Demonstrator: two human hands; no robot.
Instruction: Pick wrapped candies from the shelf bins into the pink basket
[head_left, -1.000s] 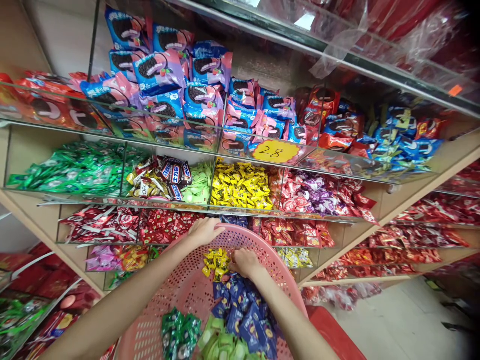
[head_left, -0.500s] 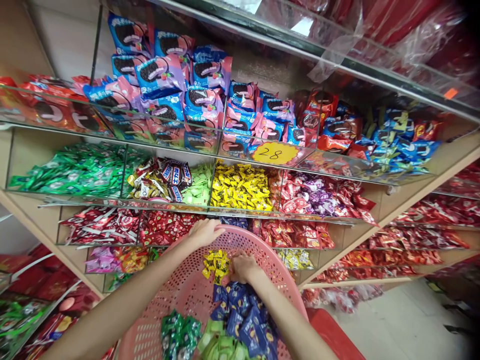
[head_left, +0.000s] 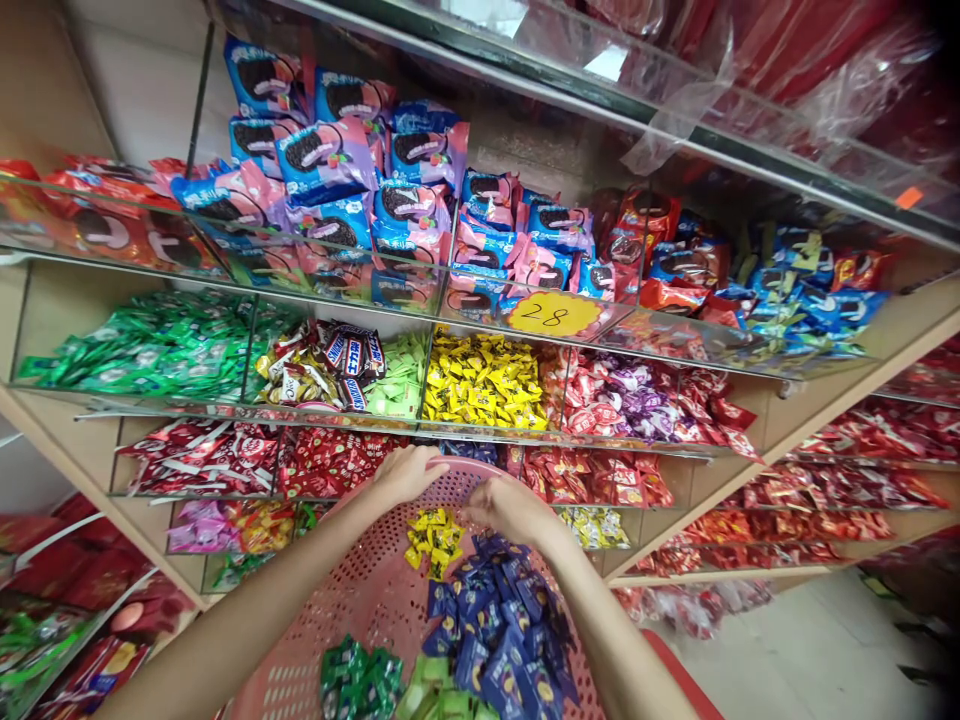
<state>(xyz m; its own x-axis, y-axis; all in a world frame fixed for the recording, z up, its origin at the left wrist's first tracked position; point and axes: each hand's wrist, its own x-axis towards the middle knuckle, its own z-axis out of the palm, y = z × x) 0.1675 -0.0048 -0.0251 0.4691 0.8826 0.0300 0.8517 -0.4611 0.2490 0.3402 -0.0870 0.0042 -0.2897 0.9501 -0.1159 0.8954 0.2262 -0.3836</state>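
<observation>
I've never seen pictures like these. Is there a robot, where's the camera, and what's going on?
There's no robot: these are a person's two bare hands, seen by a camera worn on the head, looking forward and down. The left hand grips the far rim of a pink basket. The right hand is curled over the basket; whether it holds anything is hidden. Inside lie yellow sweets, dark blue packets, dark green ones and light green ones. Behind stands a shelving unit of wrapped treats, with a yellow card reading 28.
</observation>
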